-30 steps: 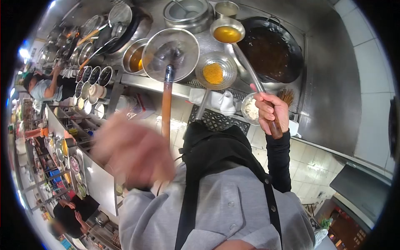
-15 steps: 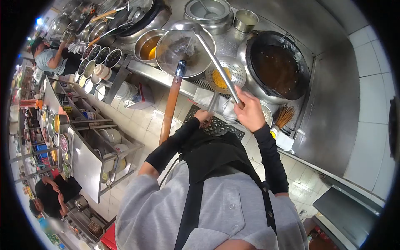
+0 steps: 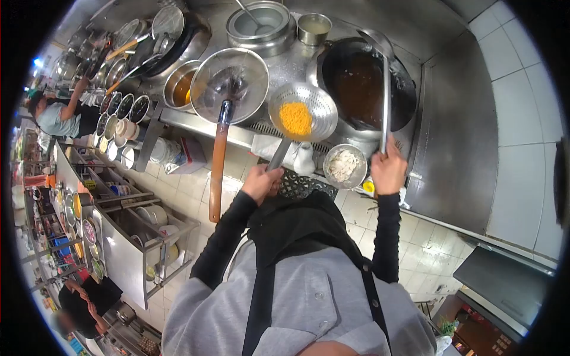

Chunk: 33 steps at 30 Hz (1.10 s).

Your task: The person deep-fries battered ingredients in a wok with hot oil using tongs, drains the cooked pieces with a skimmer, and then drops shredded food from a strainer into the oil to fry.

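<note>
My left hand (image 3: 263, 183) is closed around the handle of a perforated metal strainer (image 3: 323, 114), which holds yellow kernels that look like corn (image 3: 295, 118). The strainer sits just left of a wok (image 3: 357, 83) of brown liquid. In my right hand (image 3: 389, 168) is the long handle of a metal ladle (image 3: 386, 98). Its bowl is over the wok's far right rim; whether it touches the rim I cannot tell. Between my hands, a small bowl (image 3: 328, 168) contains pale, shredded-looking pieces.
A wooden-handled mesh strainer (image 3: 218, 172) lies left, its handle jutting past the stove edge. Behind are a lidless pot (image 3: 233, 37) and a small metal pot (image 3: 313, 37). Sauce containers (image 3: 124, 105) stand further left. Two other people are at the far left.
My right hand has swung the ladle from above the mesh strainer to the wok's right side. The corn strainer is in fuller view, and the bowl of pale pieces is uncovered. My view has shifted.
</note>
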### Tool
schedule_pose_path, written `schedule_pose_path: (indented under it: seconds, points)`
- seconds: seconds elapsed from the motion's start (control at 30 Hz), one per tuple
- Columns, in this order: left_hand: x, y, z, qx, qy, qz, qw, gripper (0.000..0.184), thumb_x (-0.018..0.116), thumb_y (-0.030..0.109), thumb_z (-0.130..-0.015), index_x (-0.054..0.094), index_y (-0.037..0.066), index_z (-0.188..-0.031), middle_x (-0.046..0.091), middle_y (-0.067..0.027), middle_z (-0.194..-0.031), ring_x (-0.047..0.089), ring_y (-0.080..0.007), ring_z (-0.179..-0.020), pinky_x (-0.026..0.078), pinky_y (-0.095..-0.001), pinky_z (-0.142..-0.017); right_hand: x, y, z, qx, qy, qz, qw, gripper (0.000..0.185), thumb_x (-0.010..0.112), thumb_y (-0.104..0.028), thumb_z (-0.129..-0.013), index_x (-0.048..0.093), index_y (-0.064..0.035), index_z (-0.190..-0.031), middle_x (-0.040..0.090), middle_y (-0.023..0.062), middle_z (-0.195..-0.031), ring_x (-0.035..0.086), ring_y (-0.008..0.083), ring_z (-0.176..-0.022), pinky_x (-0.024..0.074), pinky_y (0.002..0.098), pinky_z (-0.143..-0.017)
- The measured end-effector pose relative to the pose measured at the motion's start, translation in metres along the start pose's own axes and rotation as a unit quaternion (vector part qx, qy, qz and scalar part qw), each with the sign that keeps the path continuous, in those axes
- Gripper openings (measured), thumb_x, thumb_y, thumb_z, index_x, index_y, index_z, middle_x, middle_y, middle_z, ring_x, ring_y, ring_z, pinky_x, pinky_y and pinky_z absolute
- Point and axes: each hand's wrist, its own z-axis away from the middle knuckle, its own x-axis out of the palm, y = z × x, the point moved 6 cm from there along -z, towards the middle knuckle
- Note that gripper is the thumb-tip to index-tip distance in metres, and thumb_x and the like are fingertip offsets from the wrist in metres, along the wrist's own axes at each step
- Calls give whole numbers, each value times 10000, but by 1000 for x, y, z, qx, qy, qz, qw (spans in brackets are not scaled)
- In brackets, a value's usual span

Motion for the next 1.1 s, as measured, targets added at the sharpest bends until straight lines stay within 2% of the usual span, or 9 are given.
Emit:
schedule_pose_path:
  seconds: [0.1,0.17,0.27,0.33,0.57,0.63,0.83,0.93,1.1]
  points:
    - [13,28,34,-24,0,51,998,167,633,129,-927,508,72,-832,464,15,-677,389,-56,-504,282,-236,-429,-27,45,8,25,15,21,999,539,596,-29,-749,595,74,-1278,635,280,-808,636,314,-599,507,405,-615]
    - [20,57,53,-24,18,72,997,159,638,127,-919,532,75,-812,467,7,-661,396,-64,-506,279,-246,-424,-38,57,13,76,-7,-7,997,552,604,16,-729,572,108,-1272,657,303,-888,673,424,-768,537,444,-737]
    - [-1,122,38,130,56,-78,987,197,654,157,-922,564,65,-773,463,8,-625,394,-74,-480,260,-250,-413,-37,72,21,114,5,-15,993,564,620,6,-729,577,90,-1285,623,262,-783,646,328,-632,515,406,-630]
    - [-21,180,6,164,66,-109,978,232,651,186,-933,566,62,-758,490,-3,-620,406,-81,-462,258,-256,-405,-32,76,25,131,10,-26,991,564,625,4,-731,581,82,-1287,623,256,-771,637,291,-607,509,395,-609]
    - [-141,370,-212,44,55,-47,996,239,569,211,-979,485,52,-822,440,22,-618,328,-62,-436,216,-217,-384,-8,53,26,173,6,-30,984,577,603,30,-722,590,48,-1298,635,217,-738,592,208,-568,493,365,-583]
    - [-175,388,-266,36,43,-28,998,230,544,178,-978,449,74,-796,431,14,-616,325,-68,-440,217,-224,-389,-2,38,24,134,51,-40,989,575,594,27,-726,587,49,-1300,610,195,-704,561,187,-554,480,347,-570]
    - [-232,404,-362,1,54,-6,999,209,516,143,-978,444,87,-790,416,1,-610,342,-83,-460,226,-233,-399,20,31,29,316,11,-20,949,571,564,34,-739,572,74,-1308,564,121,-646,470,100,-544,432,307,-522]
    - [-234,392,-406,5,-49,22,999,181,548,147,-976,487,55,-833,466,-10,-646,415,-80,-475,280,-217,-394,26,20,21,298,37,-13,954,553,548,53,-750,576,86,-1301,593,104,-687,461,83,-543,424,287,-507]
    - [-228,380,-372,5,9,45,999,203,571,163,-982,537,-34,-947,471,19,-618,427,-55,-460,295,-201,-381,16,-5,-4,307,40,29,950,557,558,47,-760,568,89,-1315,630,116,-744,494,90,-560,440,286,-512]
